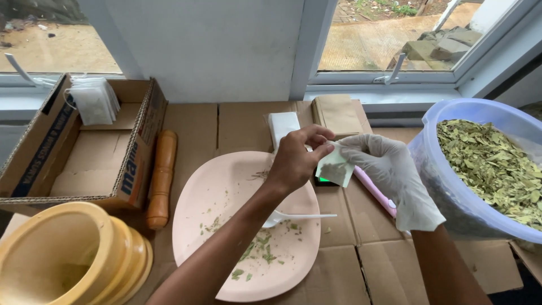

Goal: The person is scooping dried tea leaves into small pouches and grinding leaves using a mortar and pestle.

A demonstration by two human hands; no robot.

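Pinching a small white tea bag [335, 166] from both sides, the bare left hand [296, 158] and gloved right hand [389, 169] hold it above the right edge of a pink plate [226, 192]. A white plastic spoon [293, 217] lies on the plate among leaf crumbs. At far right stands a tub of dried leaves [485, 164].
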